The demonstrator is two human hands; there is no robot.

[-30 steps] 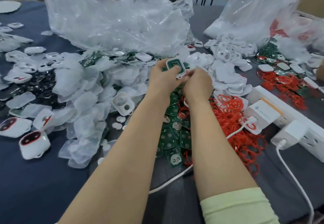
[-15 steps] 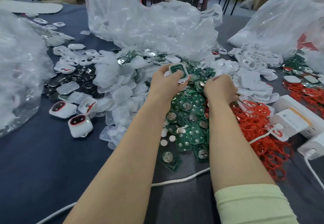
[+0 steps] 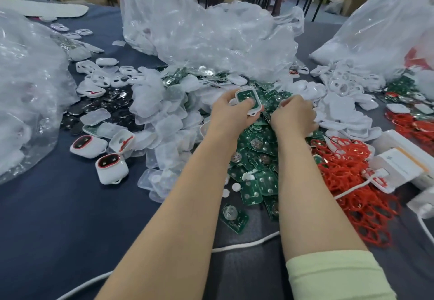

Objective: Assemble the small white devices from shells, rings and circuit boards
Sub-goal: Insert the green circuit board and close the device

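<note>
My left hand (image 3: 231,114) grips a white shell (image 3: 249,100) with a green circuit board seated in it, thumb across its lower face. To its right, my right hand (image 3: 293,116) reaches down with curled fingers into the white shells (image 3: 340,114) beside the pile of green circuit boards (image 3: 256,158); whether it holds one is hidden. Red rings (image 3: 352,175) lie heaped to the right. Two assembled white devices (image 3: 111,167) with red-rimmed dark windows sit at the left.
Large clear plastic bags (image 3: 211,32) stand behind and at both sides. Translucent covers (image 3: 164,121) spread left of centre. A white power strip with chargers (image 3: 399,158) and a white cable (image 3: 246,244) lie at the right and front, on dark blue cloth (image 3: 58,217).
My right hand left the shell held by my left hand and moved right and down into the loose white shells. The camera view shifted left, showing more of the left bag.
</note>
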